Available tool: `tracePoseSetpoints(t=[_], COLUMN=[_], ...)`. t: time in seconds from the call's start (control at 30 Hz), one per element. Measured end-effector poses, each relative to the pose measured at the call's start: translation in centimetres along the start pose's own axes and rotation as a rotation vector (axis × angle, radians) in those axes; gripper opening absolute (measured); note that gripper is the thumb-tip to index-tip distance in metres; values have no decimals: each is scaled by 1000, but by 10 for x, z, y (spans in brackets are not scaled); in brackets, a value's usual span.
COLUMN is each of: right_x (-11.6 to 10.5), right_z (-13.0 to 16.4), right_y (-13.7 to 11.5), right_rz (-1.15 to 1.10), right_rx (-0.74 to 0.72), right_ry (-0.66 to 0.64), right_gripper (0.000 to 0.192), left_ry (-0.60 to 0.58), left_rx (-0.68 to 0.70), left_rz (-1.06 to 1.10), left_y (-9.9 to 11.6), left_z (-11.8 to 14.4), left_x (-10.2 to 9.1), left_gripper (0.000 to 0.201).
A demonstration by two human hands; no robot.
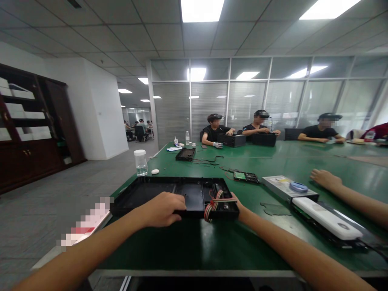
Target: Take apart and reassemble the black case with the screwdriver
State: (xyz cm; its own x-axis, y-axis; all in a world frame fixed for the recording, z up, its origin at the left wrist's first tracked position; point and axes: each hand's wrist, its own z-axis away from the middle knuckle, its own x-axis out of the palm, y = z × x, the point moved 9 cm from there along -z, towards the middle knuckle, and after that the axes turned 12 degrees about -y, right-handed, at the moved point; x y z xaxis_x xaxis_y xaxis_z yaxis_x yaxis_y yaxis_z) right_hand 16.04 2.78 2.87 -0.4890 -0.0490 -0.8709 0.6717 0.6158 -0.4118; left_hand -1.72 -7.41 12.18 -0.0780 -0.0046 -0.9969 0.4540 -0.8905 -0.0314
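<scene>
With the left hand [162, 209] curled over the near wall of the black case [151, 194] at 12 o'clock, and the right hand [239, 206], fingers hidden, behind its corner by the ribbon cable [214, 202], lift evenly without pinching the cable.

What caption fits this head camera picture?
Both hands, left hand and right hand, grip a black tray on a green table.
</scene>
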Motion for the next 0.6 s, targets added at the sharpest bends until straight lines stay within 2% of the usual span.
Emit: tracePoseSetpoints(t=[0.07,0.17,0.23,0.3,0.4,0.47,0.57,0.6], right_x=[-1,-7,-17,-33,-55,-66,-73,-71], right_z=[-1,8,18,29,43,49,50,48], right_y=[14,36,56,83,119,133,135,132], right_rz=[96,381,549,624,639,588,428,338], right_rx=[29,50,86,192,387,481,543,531], right_ry=[-20,-58,-70,-60,-39,1,113,139], right_gripper=[28,32,45,46,33,28,23,25], left_ry=[-20,-32,-47,-73,-137,-226,-408,-435], left_rx=[-23,-43,-40,-29,-28,-54,-83,-86], left_rz=[17,56,86,116,145,182,300,329], left_y=[9,13,13,12,3,-11,-38,-48], left_z=[12,23,24,23,16,9,-5,-12], left_x=[12,30,42,54,71,80,89,88], left_gripper=[5,4,4,6,12,19,33,37])
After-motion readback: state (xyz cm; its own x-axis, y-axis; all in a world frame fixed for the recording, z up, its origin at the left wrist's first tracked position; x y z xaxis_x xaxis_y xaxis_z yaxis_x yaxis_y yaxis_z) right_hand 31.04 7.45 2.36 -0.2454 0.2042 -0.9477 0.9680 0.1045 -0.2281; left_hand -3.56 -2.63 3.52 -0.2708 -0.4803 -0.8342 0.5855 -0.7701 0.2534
